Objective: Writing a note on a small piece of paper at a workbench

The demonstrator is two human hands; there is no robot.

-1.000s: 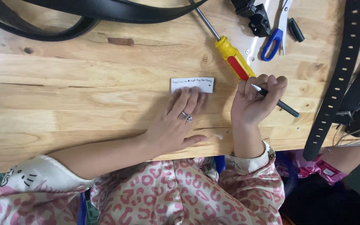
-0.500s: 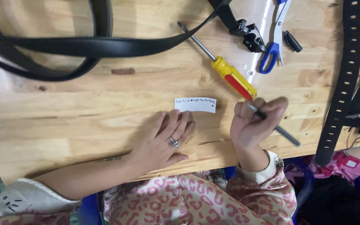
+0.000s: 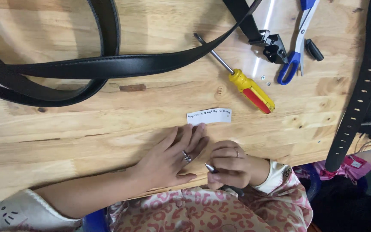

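Paper slip (image 3: 209,116), small, white and handwritten, lay flat on the wooden desk (image 3: 65,141) toward the near edge, a little right of the middle. In the head view the left hand (image 3: 168,161) rested palm down on the desk with its fingers spread, a ring on one of them, the fingertips reaching up to the slip's lower left corner; whether they actually touched it could not be told. The right hand (image 3: 230,165) sat at the near edge, just beside the left, curled closed around a dark pen (image 3: 220,176) whose tip pointed toward the left hand. Beyond the slip, toward the far edge, a screwdriver (image 3: 245,86) with a yellow and red handle lay at a slant, near but apart from the paper. Blue-handled scissors (image 3: 295,56) lay near the far right corner, beside a black buckle (image 3: 271,45). A black belt (image 3: 108,66) looped across the far left part of the desk, and a perforated black strap (image 3: 359,90) ran along the right edge.
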